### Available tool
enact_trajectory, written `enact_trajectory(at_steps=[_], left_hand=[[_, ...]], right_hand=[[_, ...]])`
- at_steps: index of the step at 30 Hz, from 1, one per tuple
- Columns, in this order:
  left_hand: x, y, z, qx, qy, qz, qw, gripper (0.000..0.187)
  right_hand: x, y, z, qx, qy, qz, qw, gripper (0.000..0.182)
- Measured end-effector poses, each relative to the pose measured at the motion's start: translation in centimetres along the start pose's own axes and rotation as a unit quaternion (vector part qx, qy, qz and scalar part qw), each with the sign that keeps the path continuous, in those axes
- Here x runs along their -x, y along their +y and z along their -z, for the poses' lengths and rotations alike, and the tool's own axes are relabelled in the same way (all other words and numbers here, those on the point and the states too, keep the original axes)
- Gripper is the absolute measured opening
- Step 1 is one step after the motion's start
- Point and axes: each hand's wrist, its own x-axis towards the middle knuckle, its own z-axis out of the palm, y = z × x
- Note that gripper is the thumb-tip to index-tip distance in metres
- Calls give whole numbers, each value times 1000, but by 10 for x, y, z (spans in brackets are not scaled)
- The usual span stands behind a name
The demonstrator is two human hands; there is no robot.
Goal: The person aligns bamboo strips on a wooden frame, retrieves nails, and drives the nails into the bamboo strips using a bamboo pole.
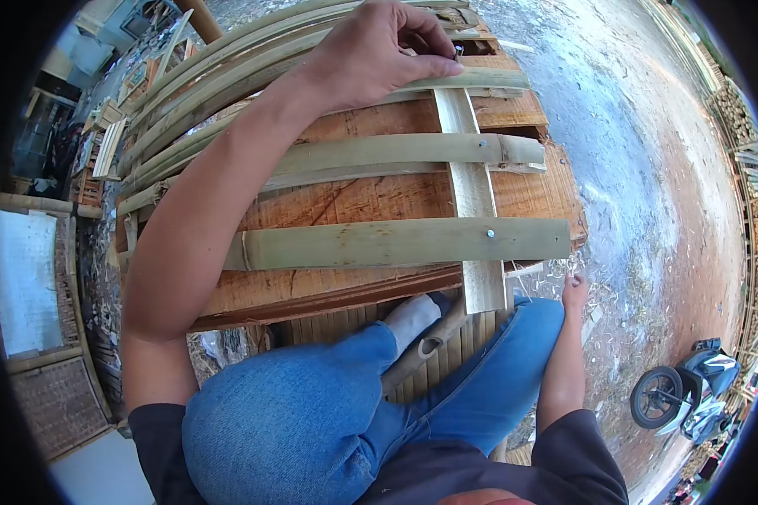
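Observation:
At the top of the wooden bench, my left hand (387,59) is closed in a pinch, thumb and finger around a small nail (459,53). The nail stands over a bamboo slat (488,79) that lies across a pale bamboo crosspiece (473,192). Two nearer slats, the middle slat (379,154) and the front slat (396,241), cross the same piece, each with a nail head showing. Out beyond my knee on the right, my right hand (574,293) is low and closed. Whatever it may hold cannot be made out.
More long bamboo strips (219,80) lie across the far left of the wooden bench top (354,202). My jeans-clad legs (286,412) are close below its front edge. A motorbike (686,391) stands on the ground at right. A woven panel (55,412) is at left.

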Motion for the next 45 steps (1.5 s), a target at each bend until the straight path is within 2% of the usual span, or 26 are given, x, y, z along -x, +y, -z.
enact_trajectory(at_steps=[2,5,7,10,13,16,18,19,22,23,24,25,26,27,28,31,34,37,40,43,44,45], left_hand=[[0,-3,-2,-4,-9,7,1000,12],[-2,-11,1,2,-18,13,1000,15],[-1,-24,-4,38,5,5,999,10],[-1,-26,-5,47,2,-10,999,9],[-1,-26,-5,37,0,-15,999,9],[-1,-27,-4,32,-2,-19,999,10],[-2,-27,1,28,7,-18,999,10],[-1,-25,1,27,13,-13,999,10],[1,-28,-6,51,-1,-11,999,10],[-1,-28,-3,59,-2,-19,998,10],[0,-27,-3,68,-3,-3,998,9],[0,-24,-3,55,2,-1,998,9],[0,-20,-4,41,6,2,999,9],[0,-17,-5,27,11,5,1000,10],[0,-15,-5,24,10,-2,1000,10],[1,-14,-4,21,7,-18,1000,13],[0,-16,-1,18,-6,-20,1000,16],[-1,-20,-2,15,7,-25,1000,16],[2,-20,0,-12,-5,-21,1000,25],[22,-3,11,-118,85,-69,987,40],[34,5,25,-165,102,-89,977,53],[53,19,41,-223,130,-100,961,48]], right_hand=[[4,27,-2,9,-18,-42,999,30],[4,-35,8,13,-69,61,996,34],[13,-59,-4,12,-214,101,971,32],[13,-66,-15,100,-334,170,921,29],[14,-70,-15,111,-346,152,919,28],[15,-101,14,40,-207,132,969,24],[2,-155,38,-181,-49,118,975,18],[-3,-207,69,-227,32,214,950,13],[5,-349,166,-305,145,371,865,11],[13,-389,187,-337,130,424,830,12],[14,-423,198,-365,70,502,781,15],[17,-451,204,-372,-26,539,755,18],[22,-473,206,-330,-108,551,759,22],[22,-492,199,-303,-167,562,751,18],[16,-503,191,-266,-234,564,746,25],[0,-520,169,-287,-309,541,728,18],[-9,-525,158,-319,-337,561,685,15],[-9,-529,146,-325,-302,573,689,13],[0,-531,148,-319,-285,558,710,9],[5,-532,146,-327,-270,549,720,9],[7,-531,146,-337,-276,545,716,8],[7,-530,145,-337,-275,538,722,8]])
